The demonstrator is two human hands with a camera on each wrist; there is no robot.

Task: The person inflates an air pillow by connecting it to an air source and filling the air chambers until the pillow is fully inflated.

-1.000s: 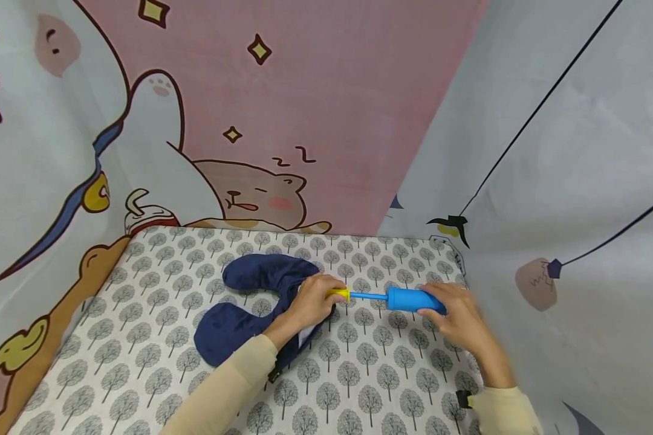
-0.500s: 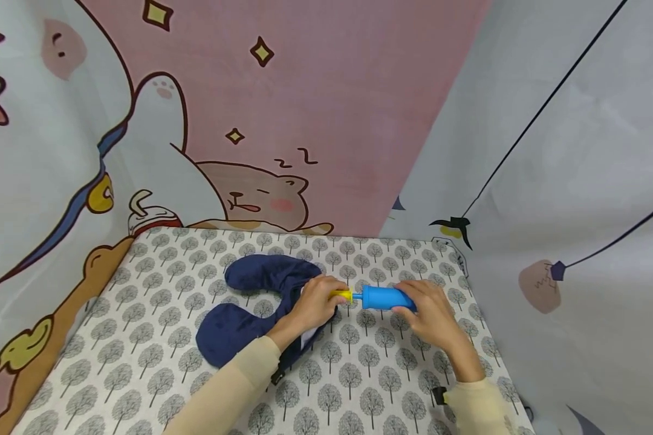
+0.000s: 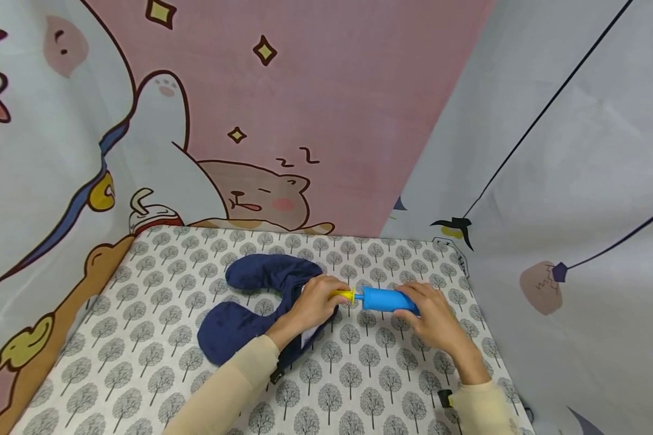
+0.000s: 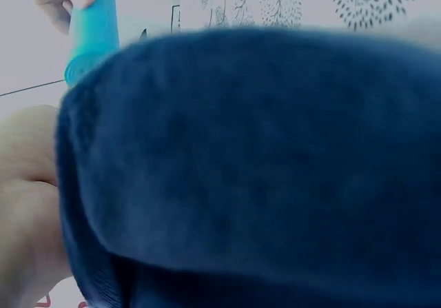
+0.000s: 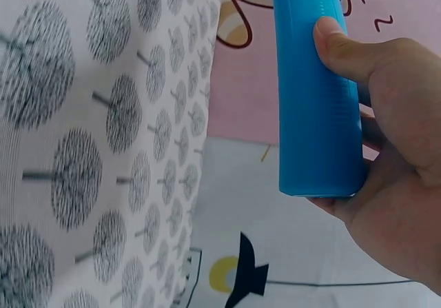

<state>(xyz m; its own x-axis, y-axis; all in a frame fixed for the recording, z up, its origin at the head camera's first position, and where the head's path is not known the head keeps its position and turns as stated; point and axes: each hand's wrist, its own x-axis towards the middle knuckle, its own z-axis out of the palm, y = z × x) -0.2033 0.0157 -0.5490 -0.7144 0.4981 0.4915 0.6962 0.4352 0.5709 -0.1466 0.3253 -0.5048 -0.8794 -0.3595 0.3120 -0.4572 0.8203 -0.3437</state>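
A blue hand pump point(image 3: 381, 299) lies level between my hands, with a short bit of thin blue rod showing between its barrel and its yellow end piece point(image 3: 349, 296). My left hand point(image 3: 314, 305) pinches that yellow piece right at the outer curve of a navy plush neck pillow point(image 3: 228, 332). Past the yellow piece, the tip is hidden behind the hand. My right hand point(image 3: 432, 317) grips the far end of the barrel, thumb along its side in the right wrist view. In the left wrist view, the pillow point(image 4: 241, 156) covers most of the picture.
A cloth with grey trees point(image 3: 158, 338) covers the table under the pillow. Close behind the table hangs a pink cartoon backdrop point(image 3: 348, 121), and a pale sheet point(image 3: 577, 181) borders the right side. A small white patch point(image 3: 307, 336) shows on the pillow below my left wrist.
My right hand has moved left with the barrel, sliding it along the rod toward the yellow piece. My left hand stays at the pillow. Little differs over the last half second.
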